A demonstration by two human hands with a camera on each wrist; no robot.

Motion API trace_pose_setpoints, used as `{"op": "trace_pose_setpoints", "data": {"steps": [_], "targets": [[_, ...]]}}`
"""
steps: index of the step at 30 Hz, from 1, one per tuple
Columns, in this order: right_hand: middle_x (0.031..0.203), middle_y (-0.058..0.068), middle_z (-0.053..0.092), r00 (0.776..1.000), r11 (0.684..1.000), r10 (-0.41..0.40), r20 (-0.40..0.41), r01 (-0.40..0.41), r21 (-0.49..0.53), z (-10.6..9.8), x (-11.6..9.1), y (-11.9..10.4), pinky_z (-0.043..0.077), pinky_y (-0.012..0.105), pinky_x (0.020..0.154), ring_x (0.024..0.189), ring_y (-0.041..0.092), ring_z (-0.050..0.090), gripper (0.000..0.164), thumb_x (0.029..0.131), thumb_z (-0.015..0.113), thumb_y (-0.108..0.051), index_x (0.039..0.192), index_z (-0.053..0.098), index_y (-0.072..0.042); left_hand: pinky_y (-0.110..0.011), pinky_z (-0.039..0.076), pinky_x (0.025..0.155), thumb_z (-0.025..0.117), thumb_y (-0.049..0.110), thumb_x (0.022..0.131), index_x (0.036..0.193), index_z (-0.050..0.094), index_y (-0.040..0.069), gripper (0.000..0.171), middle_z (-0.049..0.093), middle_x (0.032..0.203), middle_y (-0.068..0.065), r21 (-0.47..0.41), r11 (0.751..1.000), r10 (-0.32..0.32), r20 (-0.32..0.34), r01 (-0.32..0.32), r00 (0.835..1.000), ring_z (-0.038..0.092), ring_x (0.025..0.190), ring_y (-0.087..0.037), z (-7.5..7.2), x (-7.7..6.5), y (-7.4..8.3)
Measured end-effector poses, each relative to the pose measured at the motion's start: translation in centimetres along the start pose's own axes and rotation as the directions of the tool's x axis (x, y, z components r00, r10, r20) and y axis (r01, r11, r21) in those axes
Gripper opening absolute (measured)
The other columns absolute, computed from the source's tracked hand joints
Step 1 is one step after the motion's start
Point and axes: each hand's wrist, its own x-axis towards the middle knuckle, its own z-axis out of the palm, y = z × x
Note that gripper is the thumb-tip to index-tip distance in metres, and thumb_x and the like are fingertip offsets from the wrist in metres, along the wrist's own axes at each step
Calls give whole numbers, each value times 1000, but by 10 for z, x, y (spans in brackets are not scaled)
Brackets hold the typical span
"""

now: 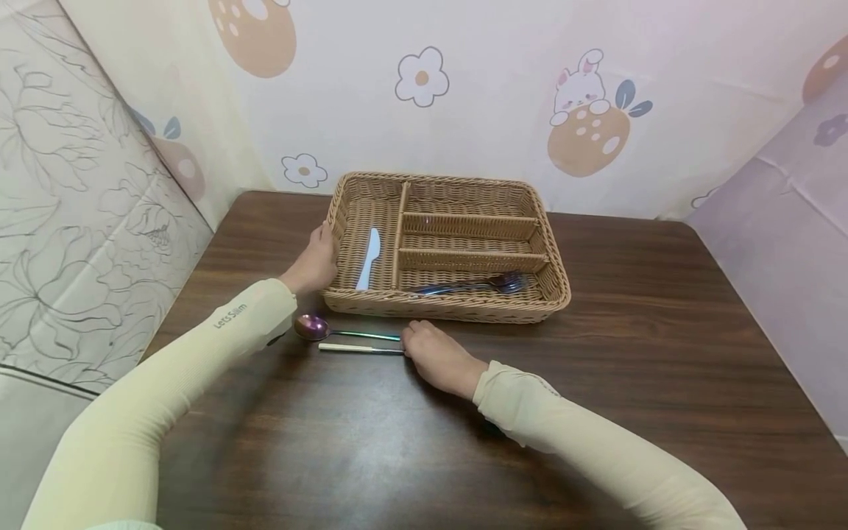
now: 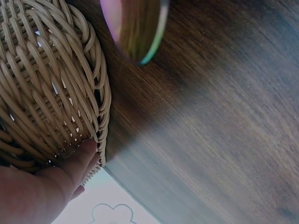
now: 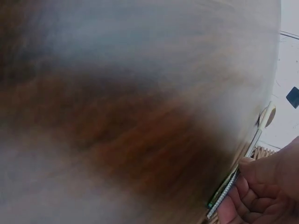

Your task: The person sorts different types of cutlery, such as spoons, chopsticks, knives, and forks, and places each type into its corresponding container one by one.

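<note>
My left hand (image 1: 316, 261) holds the left side of a wicker cutlery basket (image 1: 437, 305); in the left wrist view its fingers (image 2: 77, 165) lie against the woven outer wall. In front of the basket, my right hand (image 1: 440, 357) pinches metal chopsticks with a cream handle (image 1: 346, 347); whether one or a pair, I cannot tell. Thumb and fingers close on their shaft (image 3: 253, 143) in the right wrist view. An iridescent spoon (image 1: 311, 327) lies just behind the chopsticks, its bowl to the left, its handle end hidden by my right hand.
A pale blue-white knife (image 1: 369, 258) lies in the basket's long left compartment. Dark iridescent cutlery, including a fork (image 1: 510, 283), lies in the front right compartment. Dividers (image 1: 473, 259) split the right side. Patterned cloth (image 1: 424, 140) hangs behind the brown wooden table (image 1: 662, 309).
</note>
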Motion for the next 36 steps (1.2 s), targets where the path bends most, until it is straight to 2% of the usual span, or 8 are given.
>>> {"op": "trace_pose_setpoints", "data": {"steps": [11, 17, 23, 29, 31, 33, 34, 36], "targets": [[86, 7, 58, 1000, 999, 12, -21, -11, 46, -19, -6, 3, 50, 29, 74, 82, 21, 55, 3, 89, 62, 2, 90, 62, 0, -50, 22, 111, 38, -10, 88, 143, -17, -11, 78, -6, 148, -37, 17, 1000, -3, 11, 3, 1000, 21, 133, -50, -1, -1, 2], [87, 8, 57, 998, 999, 3, -64, 0, 35, -32, -11, 9, 50, 29, 74, 83, 22, 54, 14, 84, 56, 12, 91, 62, 1, -51, 25, 110, 34, -3, 94, 143, -16, -13, 71, -7, 148, -38, 64, 998, -10, 40, 7, 999, 24, 131, -52, -5, -2, 3], [85, 7, 57, 991, 999, 0, -133, 6, 41, -45, -19, 17, 50, 30, 74, 83, 22, 56, 14, 83, 57, 14, 88, 61, 1, -51, 21, 110, 29, 1, 98, 142, -16, -14, 65, -9, 147, -39, 81, 997, -7, 60, 2, 998, 19, 133, -52, -7, -3, 5], [84, 7, 57, 988, 1000, 17, -156, -15, 18, -55, -27, 24, 50, 33, 73, 82, 23, 56, 10, 85, 58, 11, 87, 59, 1, -53, 17, 111, 27, 3, 98, 142, -12, -16, 62, -6, 147, -41, 127, 992, 1, 49, -8, 999, 15, 134, -53, -8, -3, 6], [84, 7, 56, 987, 999, 29, -158, -26, 21, -59, -29, 26, 49, 32, 71, 81, 22, 55, 10, 86, 59, 11, 87, 59, 1, -52, 13, 112, 27, 3, 97, 142, -8, -18, 60, -4, 147, -41, 184, 983, 19, 24, -23, 1000, 10, 136, -53, -8, -3, 8], [83, 6, 55, 986, 999, 31, -161, -29, 13, -61, -32, 28, 49, 32, 70, 79, 22, 54, 11, 85, 59, 11, 87, 59, 0, -51, 10, 114, 29, 4, 96, 142, -2, -20, 60, 1, 147, -41, 265, 962, 67, -16, -61, 998, 7, 137, -52, -9, -4, 13], [83, 6, 55, 986, 999, 35, -162, -33, 14, -63, -33, 29, 48, 32, 70, 79, 22, 54, 11, 86, 59, 11, 87, 58, 0, -50, 9, 114, 31, 5, 96, 142, 1, -20, 61, 4, 147, -40, 307, 947, 107, -35, -91, 994, 7, 138, -50, -9, -4, 18], [82, 6, 54, 985, 999, 33, -171, -32, 9, -64, -35, 31, 48, 32, 69, 78, 22, 53, 11, 85, 60, 11, 86, 58, 0, -48, 12, 115, 37, 9, 97, 142, 9, -20, 61, 13, 147, -39, 383, 909, 205, -66, -165, 976, 14, 138, -48, -10, -8, 32]]}}
